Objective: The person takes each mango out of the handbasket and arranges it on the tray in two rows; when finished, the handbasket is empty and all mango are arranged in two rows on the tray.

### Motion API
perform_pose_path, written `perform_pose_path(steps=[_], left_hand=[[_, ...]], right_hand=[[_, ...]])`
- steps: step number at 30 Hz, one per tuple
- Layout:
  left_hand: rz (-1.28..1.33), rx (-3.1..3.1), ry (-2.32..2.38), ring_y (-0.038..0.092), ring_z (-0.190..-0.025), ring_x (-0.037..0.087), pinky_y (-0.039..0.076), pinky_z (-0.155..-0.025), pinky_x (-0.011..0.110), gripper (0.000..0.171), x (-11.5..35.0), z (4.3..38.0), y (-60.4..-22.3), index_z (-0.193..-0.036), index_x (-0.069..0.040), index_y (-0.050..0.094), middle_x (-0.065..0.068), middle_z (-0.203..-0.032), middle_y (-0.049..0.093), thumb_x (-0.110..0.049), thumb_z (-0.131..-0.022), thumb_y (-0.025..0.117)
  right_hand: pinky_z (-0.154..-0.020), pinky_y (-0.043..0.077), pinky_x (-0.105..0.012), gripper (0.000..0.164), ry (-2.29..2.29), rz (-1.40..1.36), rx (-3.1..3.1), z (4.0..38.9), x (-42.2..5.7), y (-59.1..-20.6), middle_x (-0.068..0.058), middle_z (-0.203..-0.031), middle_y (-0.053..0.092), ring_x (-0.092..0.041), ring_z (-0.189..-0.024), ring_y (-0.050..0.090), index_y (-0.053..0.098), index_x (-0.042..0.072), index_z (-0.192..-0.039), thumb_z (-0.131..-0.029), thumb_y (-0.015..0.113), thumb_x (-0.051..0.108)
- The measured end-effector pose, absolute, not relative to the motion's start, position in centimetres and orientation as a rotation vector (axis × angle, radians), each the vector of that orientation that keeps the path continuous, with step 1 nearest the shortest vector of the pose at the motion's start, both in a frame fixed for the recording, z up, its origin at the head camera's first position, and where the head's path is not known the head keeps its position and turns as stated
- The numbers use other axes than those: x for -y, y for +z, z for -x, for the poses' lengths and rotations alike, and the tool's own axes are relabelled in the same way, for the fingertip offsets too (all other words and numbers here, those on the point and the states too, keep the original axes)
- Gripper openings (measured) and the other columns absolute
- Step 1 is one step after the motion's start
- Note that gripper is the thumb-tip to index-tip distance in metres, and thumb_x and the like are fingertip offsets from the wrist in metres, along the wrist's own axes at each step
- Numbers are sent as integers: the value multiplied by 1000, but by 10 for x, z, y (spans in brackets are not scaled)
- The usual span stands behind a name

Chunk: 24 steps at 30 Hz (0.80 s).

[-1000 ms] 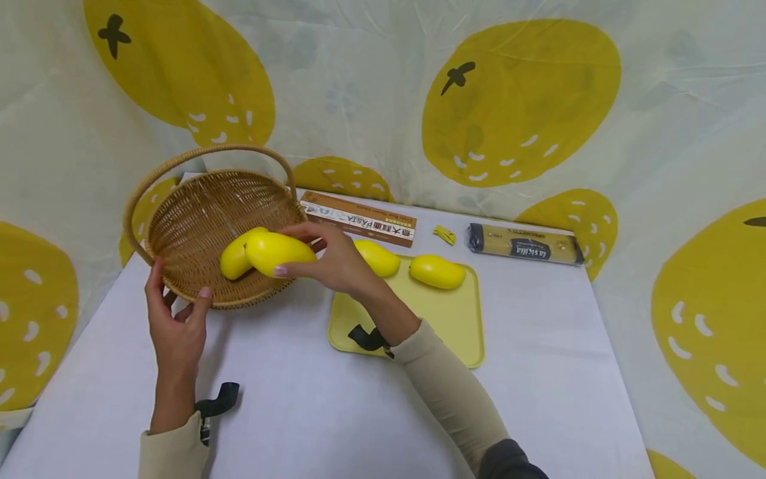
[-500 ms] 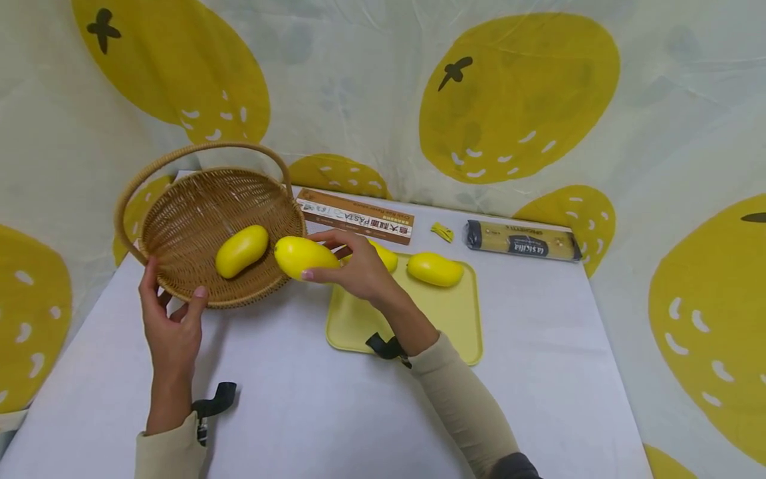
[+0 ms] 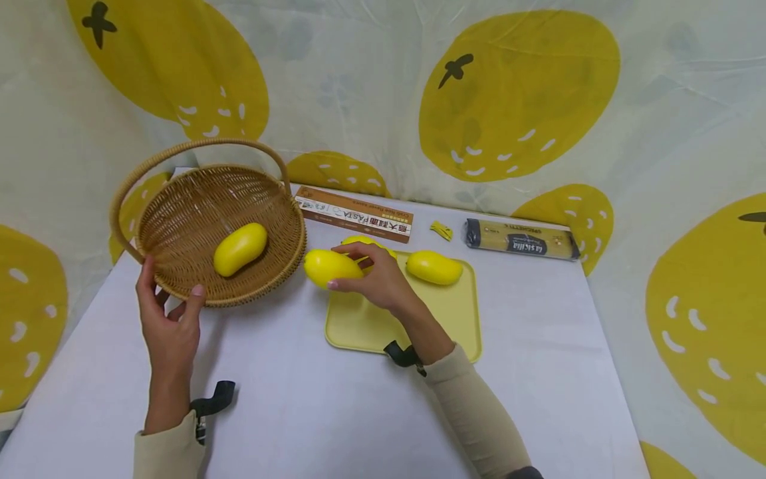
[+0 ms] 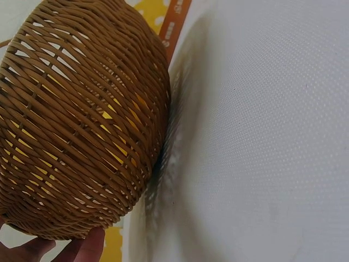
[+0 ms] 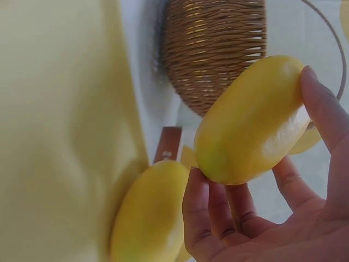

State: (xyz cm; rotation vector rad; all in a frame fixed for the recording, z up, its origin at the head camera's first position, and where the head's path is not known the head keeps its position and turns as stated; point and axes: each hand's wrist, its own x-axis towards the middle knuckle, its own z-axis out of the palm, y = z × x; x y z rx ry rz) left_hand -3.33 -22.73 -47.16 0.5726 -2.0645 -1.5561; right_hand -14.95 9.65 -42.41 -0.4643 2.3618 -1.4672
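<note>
My left hand [image 3: 171,332] grips the near rim of a wicker basket [image 3: 173,219], tilted toward me, its arched handle standing up. One yellow mango [image 3: 241,249] lies inside it. Between thumb and fingers, my right hand [image 3: 378,279] holds another mango [image 3: 332,268] above the left edge of a pale yellow tray [image 3: 443,326]. The right wrist view shows this held mango [image 5: 251,123] raised off the tray. Two mangoes rest on the tray: one [image 3: 433,267] at the back right, the other [image 3: 359,240] partly hidden behind my right hand.
Behind the tray, a brown and white pasta box [image 3: 353,214] lies along the table's back edge. Right of it are a small yellow wrapped piece [image 3: 441,230] and a spaghetti pack [image 3: 522,239]. A fruit-print curtain [image 3: 359,80] hangs behind the white-covered table [image 3: 311,399].
My right hand has carried its mango rightward, from over the basket's opening to above the tray's left side. My left hand has kept its grip on the basket rim.
</note>
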Motion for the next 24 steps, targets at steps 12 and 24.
perform_pose_path(steps=[12,24], left_hand=[[-587,2072,-1554,41,-147,26,48,-107,24,80,224,34,-465,-168,-36,24,-7,-172,30,-17,-103,67],[-595,2081,-1552,42,-148,24,48,-108,21,81,228,34,-471,-168,-38,23,-9,-172,29,-19,-104,67]], right_hand=[[-109,50,-44,58,-1251,359,-2470,141,-112,-440,5,-131,65,-24,-121,58,73,33,-133,-79,95,36],[-102,49,-42,59,-1115,344,-2560,133,-116,-450,0,-121,65,-25,-114,57,75,30,-131,-77,97,37]])
